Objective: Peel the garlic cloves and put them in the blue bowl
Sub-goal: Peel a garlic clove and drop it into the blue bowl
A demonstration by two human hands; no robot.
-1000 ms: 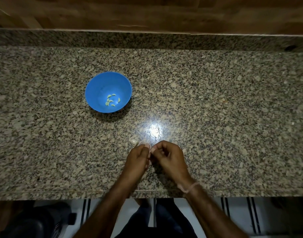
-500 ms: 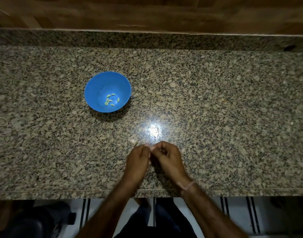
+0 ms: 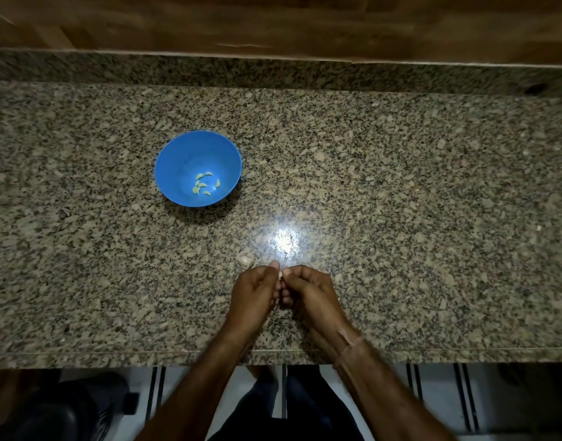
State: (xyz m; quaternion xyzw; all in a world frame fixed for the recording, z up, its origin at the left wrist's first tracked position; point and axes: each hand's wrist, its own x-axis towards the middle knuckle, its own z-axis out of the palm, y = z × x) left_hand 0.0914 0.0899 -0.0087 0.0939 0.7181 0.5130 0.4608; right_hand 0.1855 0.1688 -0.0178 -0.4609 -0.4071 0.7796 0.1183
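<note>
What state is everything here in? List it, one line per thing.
Bowl: upright on the counter, holding several peeled cloves.
Held clove: pinched between the fingertips of both hands, mostly hidden; cannot tell how far it is peeled.
Left hand: fingers curled, pinching the held clove.
Right hand: fingers curled, pinching the held clove.
Garlic piece: lying loose on the counter just beyond the left hand.

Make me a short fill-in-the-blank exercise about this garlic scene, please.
The peeled cloves lie inside the ___ bowl.
The left hand and right hand pinch ___ clove between them.
A pale garlic piece lies on the countertop just beyond the ___ hand.
Missing words: blue; one; left.
</note>
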